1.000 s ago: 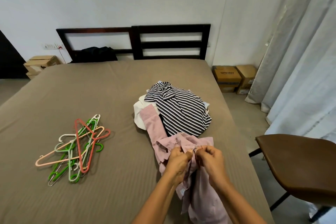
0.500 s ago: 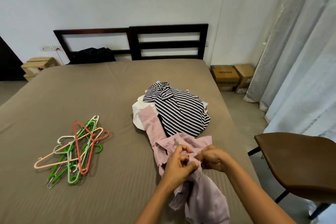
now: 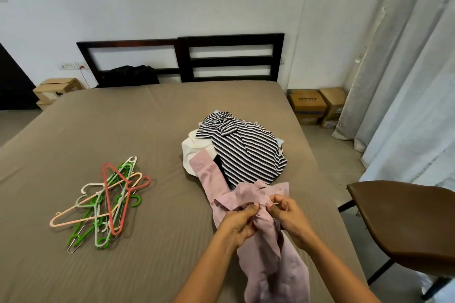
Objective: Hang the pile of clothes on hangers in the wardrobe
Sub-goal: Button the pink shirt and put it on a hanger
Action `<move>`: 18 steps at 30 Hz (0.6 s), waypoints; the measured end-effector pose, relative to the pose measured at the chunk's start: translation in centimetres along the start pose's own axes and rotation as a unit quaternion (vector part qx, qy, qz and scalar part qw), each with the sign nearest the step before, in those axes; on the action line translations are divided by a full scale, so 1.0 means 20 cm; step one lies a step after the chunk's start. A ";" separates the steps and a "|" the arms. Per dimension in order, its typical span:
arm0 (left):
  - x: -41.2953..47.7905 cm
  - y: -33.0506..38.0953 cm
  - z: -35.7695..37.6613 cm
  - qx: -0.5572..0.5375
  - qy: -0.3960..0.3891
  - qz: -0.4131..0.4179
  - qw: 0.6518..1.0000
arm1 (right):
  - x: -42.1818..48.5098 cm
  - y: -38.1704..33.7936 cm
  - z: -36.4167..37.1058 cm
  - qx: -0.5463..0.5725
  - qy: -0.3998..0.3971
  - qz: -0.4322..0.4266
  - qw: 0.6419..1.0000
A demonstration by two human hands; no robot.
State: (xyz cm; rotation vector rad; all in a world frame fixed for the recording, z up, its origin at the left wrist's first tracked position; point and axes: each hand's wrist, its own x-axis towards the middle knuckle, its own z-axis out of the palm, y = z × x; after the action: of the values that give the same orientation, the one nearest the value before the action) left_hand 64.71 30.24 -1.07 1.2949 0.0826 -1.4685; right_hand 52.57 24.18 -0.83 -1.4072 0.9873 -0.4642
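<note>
A pink shirt is lying at the near edge of the bed, one sleeve touching the pile, while a left hand and right hand, each grip pinching bunched cloth, are apparently readying it for the hangers heaped well apart.

On the bed, the hangers lie to the left and the pile of clothes to the right, well apart. A shirt trails from the pile to the near edge, with the left hand and right hand side by side gripping it. The headboard stands behind. A chair sits right of the bed, with boxes beyond it.
</note>
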 end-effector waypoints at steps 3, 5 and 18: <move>0.03 -0.02 -0.01 -0.055 -0.020 -0.027 0.998 | 0.00 0.03 -0.01 -0.077 0.048 -0.015 0.996; 0.03 -0.04 -0.01 -0.065 -0.013 -0.023 0.998 | 0.00 0.04 -0.02 -0.127 0.104 0.002 0.986; 0.00 -0.05 -0.10 0.291 0.135 0.155 0.934 | 0.06 0.12 -0.12 -0.157 0.157 0.188 0.957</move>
State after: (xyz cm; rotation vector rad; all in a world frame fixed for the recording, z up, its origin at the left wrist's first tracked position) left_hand 65.31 31.83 -2.46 1.8879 -0.3912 -1.0650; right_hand 50.71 22.21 -3.13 -1.4024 1.6085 -0.2559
